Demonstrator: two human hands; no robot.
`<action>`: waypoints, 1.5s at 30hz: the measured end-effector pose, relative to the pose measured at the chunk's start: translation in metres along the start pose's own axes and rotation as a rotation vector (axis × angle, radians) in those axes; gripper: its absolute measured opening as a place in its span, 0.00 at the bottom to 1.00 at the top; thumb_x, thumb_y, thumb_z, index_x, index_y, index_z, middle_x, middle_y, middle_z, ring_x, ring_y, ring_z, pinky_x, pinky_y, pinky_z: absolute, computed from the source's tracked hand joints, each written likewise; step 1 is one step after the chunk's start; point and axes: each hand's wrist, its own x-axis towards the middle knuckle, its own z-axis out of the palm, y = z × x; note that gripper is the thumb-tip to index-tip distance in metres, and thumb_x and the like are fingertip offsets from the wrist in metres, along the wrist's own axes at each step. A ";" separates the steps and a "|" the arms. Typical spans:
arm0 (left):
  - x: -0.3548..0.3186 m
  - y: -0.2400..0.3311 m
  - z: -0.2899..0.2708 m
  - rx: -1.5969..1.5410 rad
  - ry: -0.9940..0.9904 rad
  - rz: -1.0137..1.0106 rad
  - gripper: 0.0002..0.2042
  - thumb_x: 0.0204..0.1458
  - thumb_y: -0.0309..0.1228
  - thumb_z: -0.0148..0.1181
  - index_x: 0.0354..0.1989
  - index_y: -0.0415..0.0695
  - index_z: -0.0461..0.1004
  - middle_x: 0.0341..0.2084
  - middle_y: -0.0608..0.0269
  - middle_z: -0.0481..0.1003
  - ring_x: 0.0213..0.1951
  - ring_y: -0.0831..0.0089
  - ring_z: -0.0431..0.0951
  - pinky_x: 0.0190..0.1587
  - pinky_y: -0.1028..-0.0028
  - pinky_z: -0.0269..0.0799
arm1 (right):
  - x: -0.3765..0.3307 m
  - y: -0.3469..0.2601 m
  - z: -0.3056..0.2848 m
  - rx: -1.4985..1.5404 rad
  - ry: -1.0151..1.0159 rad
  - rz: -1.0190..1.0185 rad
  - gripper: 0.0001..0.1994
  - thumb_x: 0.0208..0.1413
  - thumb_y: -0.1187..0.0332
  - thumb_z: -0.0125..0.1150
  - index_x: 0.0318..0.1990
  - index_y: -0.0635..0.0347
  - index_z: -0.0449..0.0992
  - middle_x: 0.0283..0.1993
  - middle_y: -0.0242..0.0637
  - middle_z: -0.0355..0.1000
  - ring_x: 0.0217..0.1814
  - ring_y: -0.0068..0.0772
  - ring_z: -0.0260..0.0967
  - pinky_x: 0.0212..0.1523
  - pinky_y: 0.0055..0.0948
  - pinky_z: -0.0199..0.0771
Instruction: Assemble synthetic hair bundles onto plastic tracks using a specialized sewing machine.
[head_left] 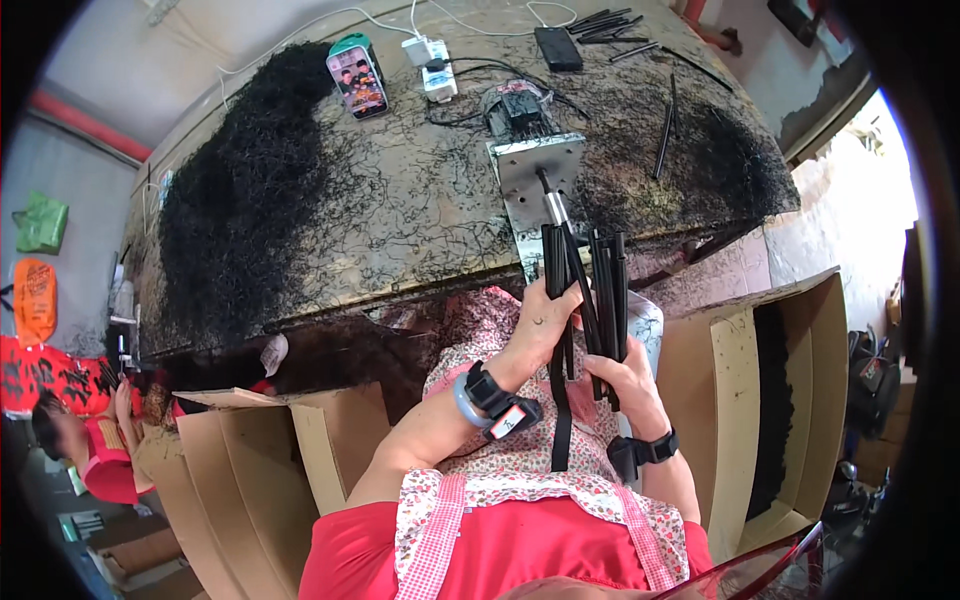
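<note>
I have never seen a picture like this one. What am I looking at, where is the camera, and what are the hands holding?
There is no machine here. A wide camera on a person's head looks down, so straight edges look bent. The two forearms that come up from below are that person's own.

The left hand grips a bundle of thin black rods. The right hand holds a second bundle of black rods.

In front lies a worn marbled tabletop. On it are heaps of curly black fibre, a grey metal plate, a phone in a pictured case, a dark phone and a white charger. Cardboard boxes stand beside the person.
</note>
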 end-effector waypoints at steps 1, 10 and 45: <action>0.005 0.003 -0.001 0.007 -0.016 0.001 0.11 0.55 0.37 0.61 0.31 0.42 0.75 0.22 0.71 0.72 0.23 0.82 0.70 0.26 0.79 0.66 | 0.003 0.000 -0.001 0.019 -0.023 -0.003 0.10 0.46 0.72 0.63 0.37 0.63 0.74 0.25 0.28 0.71 0.23 0.16 0.66 0.23 0.18 0.64; -0.011 -0.001 0.000 -0.017 0.019 -0.028 0.13 0.52 0.38 0.66 0.26 0.41 0.75 0.17 0.71 0.71 0.18 0.81 0.69 0.22 0.79 0.64 | -0.018 0.000 0.001 0.022 -0.026 0.016 0.07 0.49 0.74 0.60 0.36 0.65 0.73 0.22 0.29 0.69 0.21 0.18 0.65 0.22 0.19 0.63; -0.006 -0.001 -0.008 -0.068 -0.145 -0.078 0.17 0.50 0.45 0.66 0.32 0.42 0.77 0.26 0.68 0.76 0.25 0.81 0.74 0.28 0.79 0.69 | -0.012 0.030 0.001 -0.063 -0.135 -0.073 0.27 0.45 0.75 0.62 0.56 0.66 0.64 0.36 0.32 0.72 0.32 0.20 0.70 0.33 0.21 0.71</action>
